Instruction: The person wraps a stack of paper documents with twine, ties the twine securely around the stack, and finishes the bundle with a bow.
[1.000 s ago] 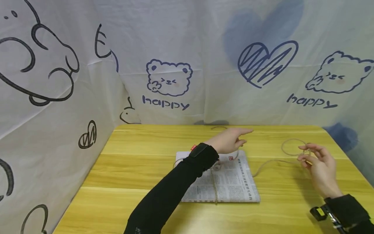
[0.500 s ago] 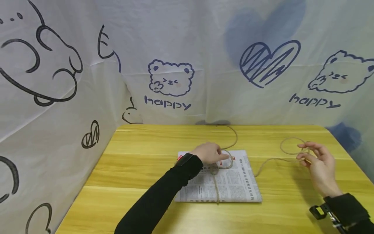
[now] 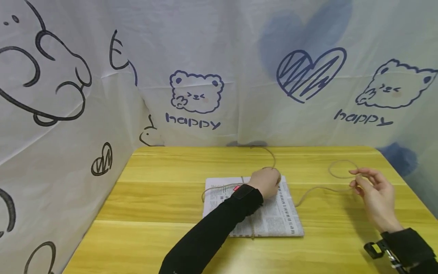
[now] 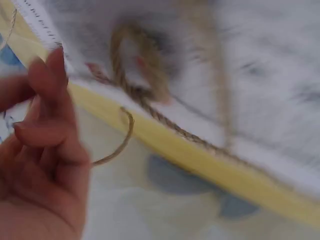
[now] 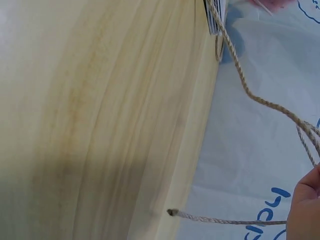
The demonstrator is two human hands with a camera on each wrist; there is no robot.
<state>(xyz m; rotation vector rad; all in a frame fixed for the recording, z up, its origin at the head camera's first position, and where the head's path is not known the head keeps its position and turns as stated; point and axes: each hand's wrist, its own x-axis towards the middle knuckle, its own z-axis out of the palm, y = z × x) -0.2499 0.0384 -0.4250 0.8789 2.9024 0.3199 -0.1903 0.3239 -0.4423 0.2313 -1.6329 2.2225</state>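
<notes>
A folded newspaper bundle [image 3: 284, 213] lies on the table, with jute twine [image 3: 219, 187] running across it both ways. My left hand [image 3: 265, 182] is over the bundle's middle, fingers curled on the twine and covering the crossing. In the left wrist view a blurred loop of twine [image 4: 117, 62] stands beside the curled left fingers [image 4: 55, 135], and a tail passes behind them. To the right of the bundle, my right hand [image 3: 374, 194] pinches another length of twine [image 3: 318, 188] above the table. Its cut end [image 5: 172, 212] shows in the right wrist view.
The yellow wood-grain table [image 3: 154, 201] extends on both sides of the bundle. A white cloth with drawings [image 3: 253, 106] hangs behind and to the left. One tail of twine reaches the table's back edge. A device is strapped to the right wrist [image 3: 383, 249].
My left hand has come back from beyond the bundle's far edge to its middle, then shifted slightly right as the extended index finger curled in. The right hand keeps its place with the twine.
</notes>
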